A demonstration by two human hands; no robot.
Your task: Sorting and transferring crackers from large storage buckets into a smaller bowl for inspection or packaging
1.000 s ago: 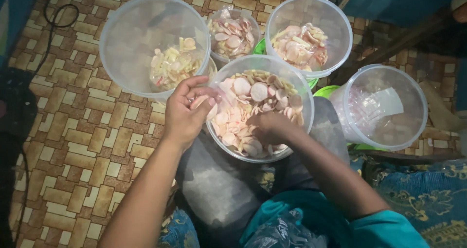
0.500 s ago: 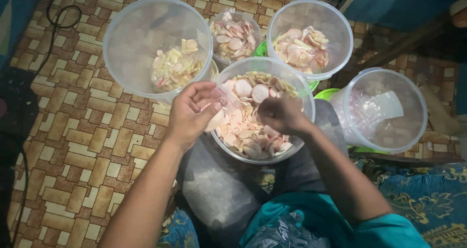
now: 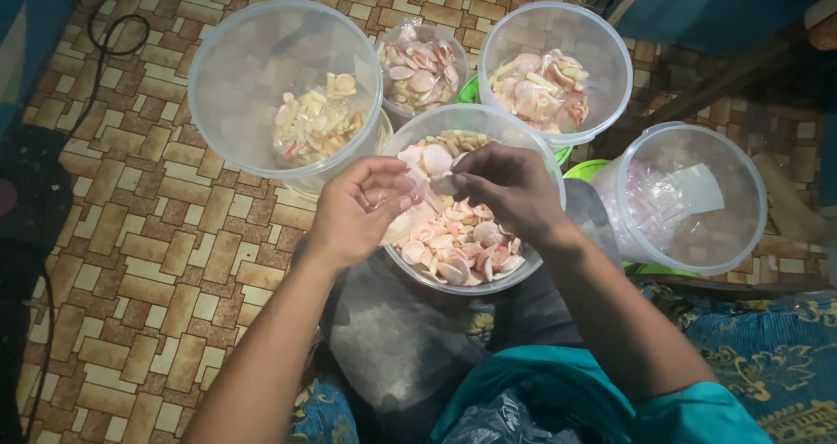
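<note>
Nearest the camera sit the person's teal sleeve (image 3: 697, 413) and a grey plastic sack (image 3: 392, 339) spread across the lap, with a blue patterned cloth (image 3: 767, 357) to the right. Just above them both forearms reach forward over the middle tub (image 3: 410, 139), a clear round plastic container that rests at the lap's edge.

The left hand (image 3: 357, 209) is curled, its fingers bent inward around a few pale chips pressed against the palm. The right hand (image 3: 510, 187) is closed to a pinch, thumb and fingertips meeting on a single thin chip (image 3: 443, 184) held just above the tub, and the two hands almost touch there.

The chips in the middle tub (image 3: 462, 244) are thin, round to oval slices, cream-white with pink rims, lying loose and overlapping in a shallow heap.

Farther off stand more clear tubs on the floor: a large one (image 3: 235, 69) at the left with paler, yellowish pieces, a small one (image 3: 403, 39) at the centre with pink-edged slices, another (image 3: 602, 52) at the right holding larger pinkish slices, and a far-right tub (image 3: 750, 191) with crumpled clear plastic and a white slip inside. Green lids (image 3: 588, 167) peek out beneath two of them.

The floor (image 3: 131, 235) is tiled in a brown and cream basket-weave pattern. A black cable (image 3: 105, 43) loops across it at the upper left, and the light is dim.
</note>
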